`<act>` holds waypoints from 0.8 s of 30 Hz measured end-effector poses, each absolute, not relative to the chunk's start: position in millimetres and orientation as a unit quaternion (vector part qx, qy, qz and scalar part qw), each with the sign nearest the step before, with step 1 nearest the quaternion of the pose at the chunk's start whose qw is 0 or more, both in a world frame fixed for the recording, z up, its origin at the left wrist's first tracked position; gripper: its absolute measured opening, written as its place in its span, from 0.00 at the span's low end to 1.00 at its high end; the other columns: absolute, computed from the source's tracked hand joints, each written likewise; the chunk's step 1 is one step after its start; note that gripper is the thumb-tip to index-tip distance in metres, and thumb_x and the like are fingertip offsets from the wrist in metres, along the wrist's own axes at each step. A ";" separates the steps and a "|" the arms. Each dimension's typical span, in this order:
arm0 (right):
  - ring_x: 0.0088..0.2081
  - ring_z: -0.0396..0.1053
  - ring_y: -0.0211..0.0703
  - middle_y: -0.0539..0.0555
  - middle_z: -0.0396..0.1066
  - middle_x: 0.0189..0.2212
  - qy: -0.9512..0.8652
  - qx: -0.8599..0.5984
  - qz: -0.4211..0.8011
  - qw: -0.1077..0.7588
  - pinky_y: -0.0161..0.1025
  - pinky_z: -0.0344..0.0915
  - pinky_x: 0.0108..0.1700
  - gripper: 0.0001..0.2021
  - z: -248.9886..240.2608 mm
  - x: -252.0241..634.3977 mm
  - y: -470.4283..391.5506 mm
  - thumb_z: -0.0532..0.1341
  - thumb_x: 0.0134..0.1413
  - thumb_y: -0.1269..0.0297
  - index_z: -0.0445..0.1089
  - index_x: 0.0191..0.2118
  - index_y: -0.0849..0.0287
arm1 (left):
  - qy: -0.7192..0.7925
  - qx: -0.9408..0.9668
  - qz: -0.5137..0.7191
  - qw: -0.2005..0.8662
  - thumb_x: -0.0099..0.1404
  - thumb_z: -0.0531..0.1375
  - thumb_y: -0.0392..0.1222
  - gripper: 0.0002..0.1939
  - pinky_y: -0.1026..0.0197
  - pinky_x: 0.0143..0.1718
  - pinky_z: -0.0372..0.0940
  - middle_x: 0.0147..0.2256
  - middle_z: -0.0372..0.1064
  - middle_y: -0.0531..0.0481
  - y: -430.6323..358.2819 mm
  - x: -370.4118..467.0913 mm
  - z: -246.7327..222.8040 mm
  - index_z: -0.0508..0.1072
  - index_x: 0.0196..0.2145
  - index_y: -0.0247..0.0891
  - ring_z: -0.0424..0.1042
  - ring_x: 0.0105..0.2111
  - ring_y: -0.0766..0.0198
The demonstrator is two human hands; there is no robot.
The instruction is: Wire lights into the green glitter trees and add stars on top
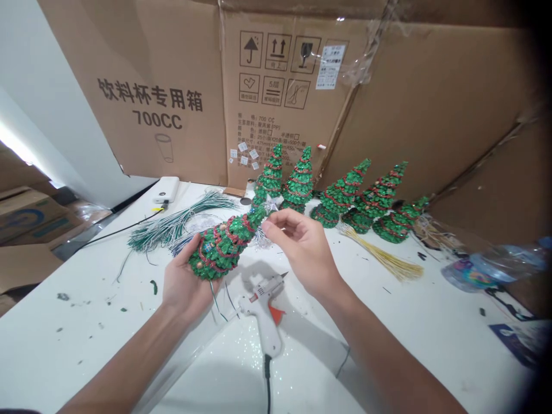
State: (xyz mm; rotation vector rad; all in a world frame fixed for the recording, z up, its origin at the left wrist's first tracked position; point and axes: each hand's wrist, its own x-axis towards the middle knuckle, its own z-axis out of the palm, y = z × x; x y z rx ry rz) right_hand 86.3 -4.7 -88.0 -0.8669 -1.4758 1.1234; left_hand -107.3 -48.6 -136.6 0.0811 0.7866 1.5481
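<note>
My left hand (185, 287) is wrapped round the base of a small green Christmas tree (222, 247) with red garland and tiny ornaments. The tree tilts, its tip pointing up and to the right. Thin wires hang below its base. At the tip, my right hand (304, 244) pinches a silvery star (271, 205) between thumb and forefinger. The star touches or nearly touches the tip; I cannot tell whether it is fixed there. Under both hands a white hot glue gun (265, 313) with an orange trigger lies on the table.
Several similar trees (297, 184) stand along the back, before large cardboard boxes (172, 86). Bundles of green wire (172, 221) and yellow wire (383, 256) lie on the white table (107, 351). A white power bank (166, 190) sits back left, a plastic bottle (487, 267) at right.
</note>
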 end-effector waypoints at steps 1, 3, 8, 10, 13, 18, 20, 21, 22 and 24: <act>0.33 0.70 0.37 0.48 0.75 0.31 -0.603 -0.356 0.478 0.531 0.38 0.68 0.39 0.06 -87.1 87.7 -3.1 0.71 0.59 0.61 0.78 0.33 0.56 | 0.347 0.036 0.679 0.646 0.79 0.56 0.42 0.20 0.49 0.45 0.84 0.53 0.83 0.37 -48.7 -108.4 -137.3 0.78 0.61 0.30 0.87 0.43 0.49; 0.33 0.69 0.37 0.48 0.74 0.31 -0.571 -0.341 0.492 0.561 0.37 0.68 0.39 0.06 -83.6 92.4 1.4 0.72 0.58 0.61 0.78 0.33 0.56 | 0.346 0.039 0.675 0.651 0.79 0.56 0.43 0.22 0.49 0.41 0.85 0.55 0.82 0.36 -48.9 -110.9 -138.8 0.76 0.63 0.31 0.87 0.44 0.47; 0.38 0.73 0.38 0.48 0.74 0.31 -0.479 -0.286 0.508 0.656 0.36 0.71 0.42 0.06 -64.8 118.1 19.6 0.74 0.55 0.62 0.79 0.33 0.55 | 0.325 0.047 0.670 0.666 0.79 0.55 0.43 0.24 0.48 0.46 0.84 0.58 0.80 0.34 -48.1 -114.9 -141.7 0.74 0.66 0.28 0.85 0.50 0.45; 0.39 0.74 0.38 0.49 0.74 0.33 -0.436 -0.275 0.485 0.706 0.35 0.72 0.42 0.07 -55.3 134.3 28.0 0.74 0.55 0.62 0.78 0.32 0.55 | 0.322 0.045 0.670 0.668 0.79 0.56 0.43 0.24 0.47 0.47 0.84 0.58 0.80 0.33 -47.6 -115.4 -142.0 0.74 0.66 0.29 0.85 0.51 0.45; 0.45 0.77 0.39 0.50 0.76 0.38 -0.366 -0.256 0.461 0.767 0.39 0.75 0.50 0.05 -42.4 164.8 39.9 0.70 0.59 0.67 0.76 0.32 0.56 | 0.323 0.041 0.672 0.666 0.79 0.56 0.43 0.24 0.48 0.46 0.84 0.57 0.81 0.34 -47.4 -115.6 -141.8 0.73 0.67 0.30 0.86 0.50 0.46; 0.45 0.78 0.39 0.53 0.76 0.40 -0.305 -0.293 0.413 0.806 0.37 0.74 0.48 0.10 -31.6 214.8 53.8 0.64 0.59 0.72 0.73 0.26 0.55 | 0.328 0.049 0.669 0.665 0.79 0.57 0.42 0.22 0.49 0.42 0.85 0.55 0.82 0.34 -47.7 -115.4 -142.0 0.76 0.63 0.29 0.86 0.46 0.47; 0.36 0.75 0.37 0.51 0.74 0.34 -0.323 -0.308 0.434 0.783 0.38 0.72 0.40 0.12 -32.1 223.2 54.9 0.62 0.59 0.68 0.70 0.24 0.54 | 0.338 0.053 0.671 0.658 0.79 0.57 0.42 0.18 0.49 0.42 0.85 0.53 0.83 0.36 -47.4 -114.5 -141.5 0.79 0.57 0.30 0.87 0.45 0.47; 0.32 0.72 0.37 0.50 0.72 0.30 -0.344 -0.308 0.440 0.770 0.38 0.72 0.38 0.12 -33.1 223.5 54.3 0.62 0.59 0.66 0.69 0.23 0.53 | 0.343 0.056 0.675 0.651 0.79 0.57 0.41 0.16 0.48 0.43 0.85 0.52 0.84 0.38 -47.1 -113.8 -140.6 0.81 0.54 0.31 0.87 0.45 0.48; 0.30 0.70 0.37 0.50 0.71 0.28 -0.375 -0.311 0.448 0.750 0.38 0.71 0.36 0.12 -34.5 221.5 52.8 0.63 0.58 0.65 0.68 0.23 0.54 | 0.348 0.059 0.680 0.642 0.79 0.56 0.40 0.15 0.48 0.44 0.85 0.51 0.84 0.39 -46.9 -113.1 -139.2 0.82 0.52 0.32 0.87 0.44 0.49; 0.30 0.70 0.36 0.49 0.71 0.26 -0.447 -0.335 0.456 0.693 0.36 0.70 0.36 0.13 -37.4 211.8 47.9 0.65 0.58 0.64 0.68 0.23 0.54 | 0.357 0.065 0.691 0.625 0.79 0.56 0.40 0.15 0.49 0.46 0.84 0.50 0.85 0.40 -46.7 -111.4 -134.2 0.82 0.48 0.33 0.87 0.44 0.51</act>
